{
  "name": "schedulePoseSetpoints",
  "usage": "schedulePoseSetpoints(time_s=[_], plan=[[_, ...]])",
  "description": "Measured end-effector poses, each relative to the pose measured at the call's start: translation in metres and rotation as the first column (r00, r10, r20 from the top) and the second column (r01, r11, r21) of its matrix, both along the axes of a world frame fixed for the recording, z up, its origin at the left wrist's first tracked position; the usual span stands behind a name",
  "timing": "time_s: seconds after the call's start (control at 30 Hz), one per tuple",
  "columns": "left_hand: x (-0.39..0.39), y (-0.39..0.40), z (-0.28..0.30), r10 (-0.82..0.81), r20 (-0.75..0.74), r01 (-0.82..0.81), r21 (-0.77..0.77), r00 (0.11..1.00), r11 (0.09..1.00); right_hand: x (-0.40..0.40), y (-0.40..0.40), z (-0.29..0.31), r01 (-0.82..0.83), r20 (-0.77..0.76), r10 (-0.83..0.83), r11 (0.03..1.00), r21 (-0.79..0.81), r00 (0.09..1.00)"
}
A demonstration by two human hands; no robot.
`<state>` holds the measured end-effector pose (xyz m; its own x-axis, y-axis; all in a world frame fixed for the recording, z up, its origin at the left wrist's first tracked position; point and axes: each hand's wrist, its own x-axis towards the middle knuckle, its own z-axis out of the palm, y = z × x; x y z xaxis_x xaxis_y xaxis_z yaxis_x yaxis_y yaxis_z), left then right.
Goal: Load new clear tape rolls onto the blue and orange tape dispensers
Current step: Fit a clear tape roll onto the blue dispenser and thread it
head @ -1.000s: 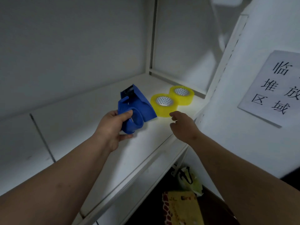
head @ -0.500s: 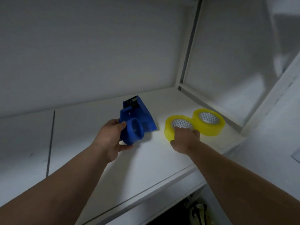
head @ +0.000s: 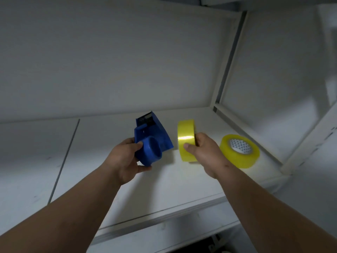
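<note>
My left hand (head: pixel 125 161) grips the blue tape dispenser (head: pixel 151 137) above the white shelf, its round hub facing right and its toothed blade at the far top. My right hand (head: pixel 204 152) holds a yellowish clear tape roll (head: pixel 186 137) upright on its edge, a short gap to the right of the dispenser's hub. A second tape roll (head: pixel 238 152) lies flat on the shelf further right, its patterned core facing up. No orange dispenser is in view.
The white shelf (head: pixel 164 189) runs from left to right, with a seam (head: pixel 63 161) on its left part. A white back wall, a corner post (head: pixel 228 57) and a side panel close it in. A lower shelf edge shows below.
My right hand has picked the nearer tape roll up off the shelf and turned it upright beside the dispenser. The view has tilted up and to the left.
</note>
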<state>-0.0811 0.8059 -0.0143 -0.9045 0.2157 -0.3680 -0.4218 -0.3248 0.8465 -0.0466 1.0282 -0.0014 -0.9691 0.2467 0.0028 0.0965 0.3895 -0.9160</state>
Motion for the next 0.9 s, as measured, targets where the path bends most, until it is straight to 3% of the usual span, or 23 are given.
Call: schedulePoseSetpoints(time_s=[0.07,0.23,0.6,0.9], plan=[[0.000,-0.002,0.002,0.016,-0.005,-0.015,0.026,1.000,1.000,0.012,-0.015,0.005,-0.079,-0.042,0.077,0.996,-0.042,0.996],[-0.002,-0.019,0.010,0.052,-0.011,-0.052,0.063,0.999,0.997,0.028,-0.055,0.013,-0.218,-0.079,0.221,0.975,0.055,0.972],[-0.001,-0.119,0.029,0.015,-0.033,-0.015,0.021,0.999,1.000,0.022,-0.168,0.020,-0.256,-0.102,0.276,0.952,0.170,0.956],[0.028,-0.193,0.025,0.067,-0.086,-0.071,-0.042,0.994,0.997,0.033,-0.242,0.010,-0.284,-0.113,0.276,0.957,-0.064,0.954]])
